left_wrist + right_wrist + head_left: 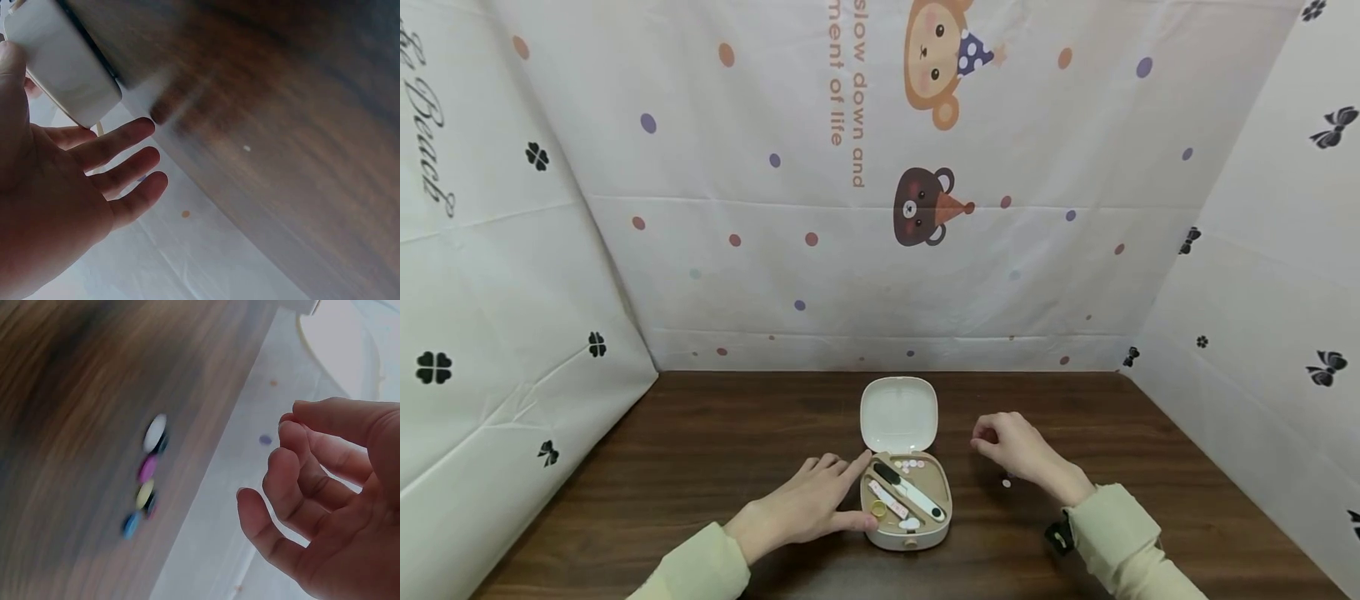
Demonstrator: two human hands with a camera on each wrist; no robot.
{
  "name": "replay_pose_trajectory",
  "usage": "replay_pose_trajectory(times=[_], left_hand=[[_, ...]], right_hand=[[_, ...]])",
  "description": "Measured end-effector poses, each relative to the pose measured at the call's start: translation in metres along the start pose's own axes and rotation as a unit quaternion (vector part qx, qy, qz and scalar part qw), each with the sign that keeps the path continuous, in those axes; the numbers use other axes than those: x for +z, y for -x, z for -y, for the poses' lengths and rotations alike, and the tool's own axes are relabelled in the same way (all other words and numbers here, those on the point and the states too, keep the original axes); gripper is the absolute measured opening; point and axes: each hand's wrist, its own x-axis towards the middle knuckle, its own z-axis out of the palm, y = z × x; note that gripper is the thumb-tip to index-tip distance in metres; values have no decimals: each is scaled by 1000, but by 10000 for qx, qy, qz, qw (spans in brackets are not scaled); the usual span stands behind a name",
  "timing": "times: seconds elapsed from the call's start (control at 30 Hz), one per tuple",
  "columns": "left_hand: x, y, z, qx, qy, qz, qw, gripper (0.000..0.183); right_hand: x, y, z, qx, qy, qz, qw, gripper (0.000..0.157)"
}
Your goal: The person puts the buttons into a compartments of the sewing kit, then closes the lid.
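A small white sewing box (pixel 947 518) stands with its lid (pixel 898 414) raised. Inside lie a black-and-white tool (pixel 917 493), a pale strip with pink marks (pixel 889 500), a gold ring (pixel 878 507) and several small pale buttons (pixel 910 465). My left hand (pixel 805 504) spans the box's left side, index finger near the hinge and thumb at the front corner; its other fingers are spread. My right hand (pixel 1018 450) is raised right of the box, thumb and index fingertips together. I cannot tell whether they pinch something small.
Beneath my right hand, several button-like pieces lie on the brown table, among them a white one (pixel 155 433), a magenta one (pixel 148 469), a yellow one (pixel 145 494) and a blue one (pixel 130 525). Printed white sheets (pixel 737 275) stand behind and at both sides.
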Motion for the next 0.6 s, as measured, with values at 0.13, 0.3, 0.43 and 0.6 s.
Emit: replay_pose_trajectory(times=[0.13,0.3,0.43,0.6], left_hand=[[0,0,0,-12,22,33,10000,97],[0,1,0,-30,34,32,10000,96],[-1,1,0,-49,36,30,10000,97],[-1,1,0,-16,14,-12,10000,96]], right_hand=[[-6,7,-11,208,172,55,9996,11],[-8,12,-22,517,325,171,9980,10],[-10,13,-26,716,447,218,9962,9],[-10,14,-31,956,659,220,9930,9]])
